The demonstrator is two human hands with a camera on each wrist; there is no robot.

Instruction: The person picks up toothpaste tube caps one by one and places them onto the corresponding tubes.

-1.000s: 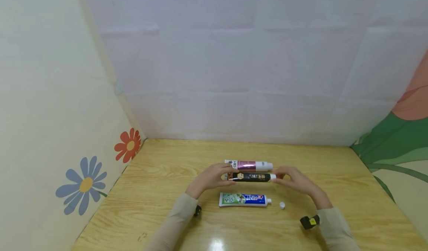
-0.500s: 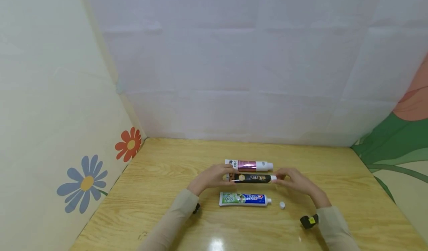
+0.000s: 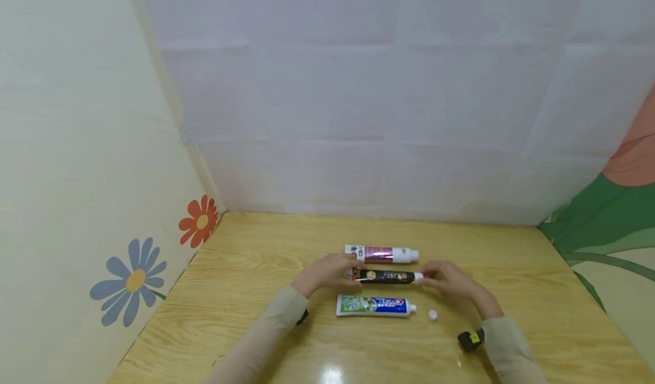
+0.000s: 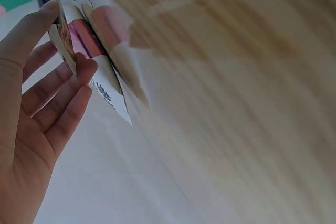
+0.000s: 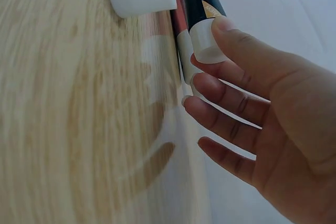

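Note:
A black toothpaste tube (image 3: 391, 276) with a white cap (image 5: 207, 43) lies crosswise between both hands, close over the table. My left hand (image 3: 330, 272) pinches its flat tail end (image 4: 64, 43) between thumb and fingers. At the other end my right hand (image 3: 450, 280) pinches the white cap with thumb and forefinger, the other fingers spread below it in the right wrist view. Just behind lies a pink and white toothpaste tube (image 3: 380, 254), its tail partly covered by the left fingers. Nearer the person lies a green and blue toothpaste tube (image 3: 376, 305), its nozzle bare.
A loose white cap (image 3: 432, 315) stands on the wooden table (image 3: 276, 236), right of the green and blue tube. White sheeting (image 3: 327, 173) hangs behind the table's back edge. A wall with painted flowers (image 3: 135, 280) borders the left side.
Both hands have moved slightly toward the person with the black toothpaste tube, widening its gap from the pink and white one. The other tubes and the loose cap lie as before.

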